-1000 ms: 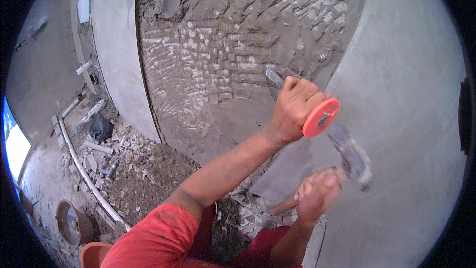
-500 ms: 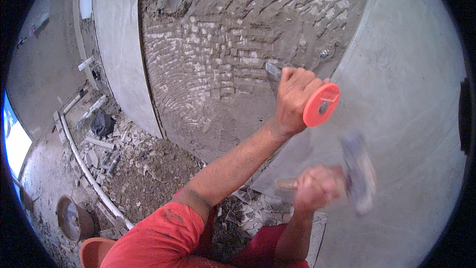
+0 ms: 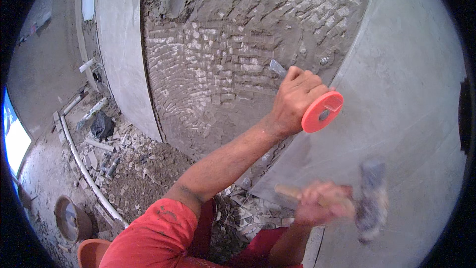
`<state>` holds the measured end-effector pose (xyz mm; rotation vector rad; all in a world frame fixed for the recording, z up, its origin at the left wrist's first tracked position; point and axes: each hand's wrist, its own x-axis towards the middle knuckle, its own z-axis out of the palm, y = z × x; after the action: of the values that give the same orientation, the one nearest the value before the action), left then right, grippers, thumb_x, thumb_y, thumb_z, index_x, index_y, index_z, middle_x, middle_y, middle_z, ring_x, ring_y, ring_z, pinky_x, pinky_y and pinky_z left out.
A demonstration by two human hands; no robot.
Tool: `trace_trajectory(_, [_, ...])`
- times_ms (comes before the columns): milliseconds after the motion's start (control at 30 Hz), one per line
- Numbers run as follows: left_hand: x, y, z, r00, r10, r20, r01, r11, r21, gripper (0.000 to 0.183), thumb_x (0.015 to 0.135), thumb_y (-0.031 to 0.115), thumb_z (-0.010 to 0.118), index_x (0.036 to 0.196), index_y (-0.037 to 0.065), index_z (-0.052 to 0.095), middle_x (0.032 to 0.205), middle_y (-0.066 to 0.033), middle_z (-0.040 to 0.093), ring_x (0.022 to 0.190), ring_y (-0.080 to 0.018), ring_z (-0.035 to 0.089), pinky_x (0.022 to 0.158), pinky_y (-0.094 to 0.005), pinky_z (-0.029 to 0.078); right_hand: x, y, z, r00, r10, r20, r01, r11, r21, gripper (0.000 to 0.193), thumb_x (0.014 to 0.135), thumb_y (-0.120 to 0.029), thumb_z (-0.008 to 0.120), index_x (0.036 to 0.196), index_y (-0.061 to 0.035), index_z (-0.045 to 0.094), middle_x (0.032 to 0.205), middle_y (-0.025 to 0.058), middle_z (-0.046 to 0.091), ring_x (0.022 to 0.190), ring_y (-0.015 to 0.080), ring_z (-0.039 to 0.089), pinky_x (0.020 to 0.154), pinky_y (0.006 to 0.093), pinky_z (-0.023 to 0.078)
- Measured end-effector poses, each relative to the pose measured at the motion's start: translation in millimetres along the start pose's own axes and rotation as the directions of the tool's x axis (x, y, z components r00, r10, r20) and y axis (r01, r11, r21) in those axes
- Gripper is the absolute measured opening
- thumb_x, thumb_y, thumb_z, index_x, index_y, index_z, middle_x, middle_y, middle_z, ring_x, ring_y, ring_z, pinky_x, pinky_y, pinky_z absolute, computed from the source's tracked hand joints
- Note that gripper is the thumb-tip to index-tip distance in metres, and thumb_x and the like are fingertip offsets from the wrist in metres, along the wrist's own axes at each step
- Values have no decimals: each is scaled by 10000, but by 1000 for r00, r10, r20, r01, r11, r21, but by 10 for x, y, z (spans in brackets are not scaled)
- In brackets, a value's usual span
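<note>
Left hand [image 3: 292, 101] wrapped fully round the shaft of a chisel [image 3: 277, 67], fingers curled, no gap visible. Shaft itself mostly hidden in the fist. Flat metal blade pokes out beyond the knuckles, up and left, over the rough wall; can't tell if the tip touches. Orange-red guard disc [image 3: 311, 118] sits at the other end of the fist, just beside it, metal striking end showing in its middle.

Right hand [image 3: 317, 204] lower, blurred, fingers folded around the wooden handle of a hammer [image 3: 372, 201]. Handle crosses the fist: butt sticks out left, head out right. Head below and right of the disc, well apart from it.

Behind the chisel: grey mortar patch [image 3: 223, 114] with ridged grooves, between a smooth grey panel on the right [image 3: 411, 94] and a pale panel on the left [image 3: 121, 49]. Rubble [image 3: 144, 173] below left, then a long white pipe [image 3: 88, 178], black plastic bag [image 3: 102, 125], round bucket [image 3: 85, 221] on the floor.
</note>
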<state>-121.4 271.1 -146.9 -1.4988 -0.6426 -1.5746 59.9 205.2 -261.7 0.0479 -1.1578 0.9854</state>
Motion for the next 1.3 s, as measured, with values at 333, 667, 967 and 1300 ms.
trace_trajectory(333, [48,-24,27,998,-22,-56,23,999,25,202,769,82,805,785,81,603,736,-46,550,682,-239,550,661,-378,366,150,181,147,990,119,74,-115,992,-57,482,1007,-507,552,829,-92,384,589,17,390,401,114,390,330,286,358])
trace_trajectory(667, [40,-96,14,999,-1,-35,4,996,87,128,797,119,740,823,86,619,747,-42,543,705,-219,564,689,-373,380,230,272,108,949,312,40,-304,942,-139,474,1012,-519,522,863,-85,403,616,30,423,402,134,414,342,298,385])
trace_trajectory(967, [67,-75,37,1000,-7,-14,9,991,132,138,808,121,739,814,90,605,744,-38,546,688,-225,556,698,-371,384,343,139,114,925,380,13,-373,913,-162,457,1024,-478,506,823,-81,404,586,23,403,391,121,405,338,291,382])
trace_trajectory(1300, [18,-316,-140,999,-32,1,30,961,274,142,799,132,738,805,91,602,771,-41,549,736,-234,559,696,-379,368,472,119,306,830,558,-11,-526,775,-351,396,980,-410,573,810,-78,439,608,33,435,413,112,419,345,301,395])
